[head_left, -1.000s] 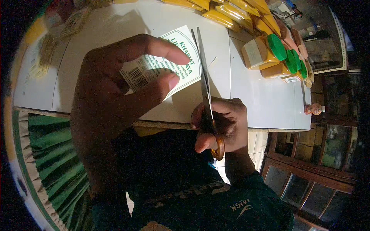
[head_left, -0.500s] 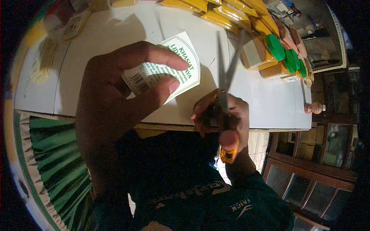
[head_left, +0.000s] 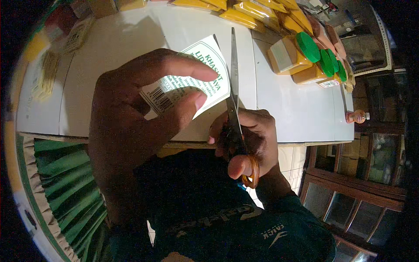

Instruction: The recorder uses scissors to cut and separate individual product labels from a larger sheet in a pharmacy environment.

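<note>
A white paper label (head_left: 214,89) with green print, a barcode and a curved double border is held up over the white table by my left hand (head_left: 126,98). My thumb and forefinger curl in front of the label with a gap between their tips; its lower left end runs into the hand, where the other fingers are hidden. In my right hand (head_left: 262,131) are scissors (head_left: 234,83) with orange handles, the thumb through one loop. Their blades point away from me, nearly closed, beside the label's right edge. Whether they touch it I cannot tell.
Jars with green lids (head_left: 309,47) lie at the right on the white table (head_left: 297,111). Yellow packets (head_left: 244,19) are piled behind them. A small bottle (head_left: 357,116) is at the far right. Stacked paper pieces (head_left: 49,74) lie left, above green pleated cloth (head_left: 67,179).
The scissors have moved left to the label's right edge, and their blades have closed from a wide spread. My left hand and the label have shifted only slightly.
</note>
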### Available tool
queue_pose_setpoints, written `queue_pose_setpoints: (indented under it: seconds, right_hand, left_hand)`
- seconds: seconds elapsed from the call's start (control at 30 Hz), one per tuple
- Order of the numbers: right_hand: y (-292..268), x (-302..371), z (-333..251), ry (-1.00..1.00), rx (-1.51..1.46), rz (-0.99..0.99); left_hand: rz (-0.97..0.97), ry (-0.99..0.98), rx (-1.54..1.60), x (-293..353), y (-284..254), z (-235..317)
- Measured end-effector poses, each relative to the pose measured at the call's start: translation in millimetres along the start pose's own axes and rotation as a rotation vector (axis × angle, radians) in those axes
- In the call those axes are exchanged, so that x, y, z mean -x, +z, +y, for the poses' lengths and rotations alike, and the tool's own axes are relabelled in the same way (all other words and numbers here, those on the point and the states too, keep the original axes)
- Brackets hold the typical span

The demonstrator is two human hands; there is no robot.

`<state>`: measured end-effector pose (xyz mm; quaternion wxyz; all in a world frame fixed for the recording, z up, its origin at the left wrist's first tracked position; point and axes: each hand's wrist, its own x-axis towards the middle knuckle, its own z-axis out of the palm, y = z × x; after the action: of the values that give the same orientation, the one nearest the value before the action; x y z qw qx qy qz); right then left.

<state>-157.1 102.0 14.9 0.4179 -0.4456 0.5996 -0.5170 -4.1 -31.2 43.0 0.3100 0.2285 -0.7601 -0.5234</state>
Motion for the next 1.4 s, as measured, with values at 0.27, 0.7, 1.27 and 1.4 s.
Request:
queue_pose_setpoints:
  seconds: [0.27,0.7,1.27,1.4]
  right_hand:
    - [0,-2,1,-0.043,0.014,0.003]
    - [-6,-2,7,-0.044,0.08,-0.031]
    - [-3,-3,2,-0.081,0.058,-0.043]
    - [-3,-4,9,-0.142,0.063,-0.035]
  left_hand:
    - [-0.014,-0.001,0.005,-2,-1,1]
    - [-0.016,-0.037,0.031,-3,1,2]
    - [-0.07,0.007,-0.035,-2,-13,-4]
    - [-0.096,-0.038,-0.066,-3,-15,-2]
